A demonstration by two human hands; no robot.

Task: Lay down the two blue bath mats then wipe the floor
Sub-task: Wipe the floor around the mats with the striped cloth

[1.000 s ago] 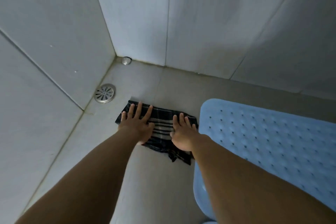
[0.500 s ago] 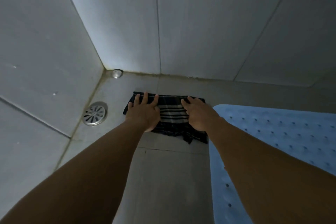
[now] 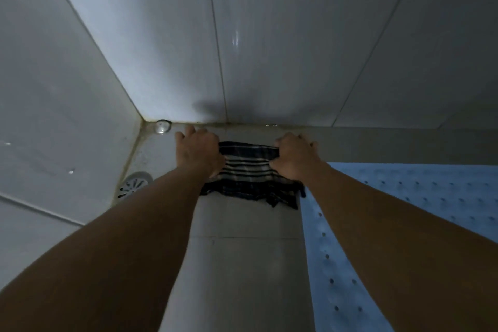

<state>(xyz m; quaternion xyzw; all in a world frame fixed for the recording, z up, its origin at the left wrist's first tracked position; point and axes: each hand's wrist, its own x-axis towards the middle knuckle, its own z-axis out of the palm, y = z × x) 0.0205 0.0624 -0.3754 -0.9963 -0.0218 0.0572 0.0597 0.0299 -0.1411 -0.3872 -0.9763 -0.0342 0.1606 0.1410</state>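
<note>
A dark checked cloth with pale stripes (image 3: 249, 172) is spread on the grey tiled floor (image 3: 242, 272), close to the foot of the back wall (image 3: 269, 48). It is pressed down at both ends. The left hand (image 3: 198, 152) is laid palm-down on the cloth's left end, fingers extended forward past its far edge toward the wall. The right hand (image 3: 293, 158) is set on the right end, knuckles raised and fingers curled, with the far edge of the cloth bunched under the fingertips. Both forearms are stretched straight ahead, nearly parallel. A light blue rubber bath mat dotted with small holes (image 3: 420, 197) lies flat on the floor just right of the cloth, under the right forearm. A round metal floor drain (image 3: 132, 185) is seen left of the left forearm, and a small shiny metal cap (image 3: 162, 127) sits in the corner.
</note>
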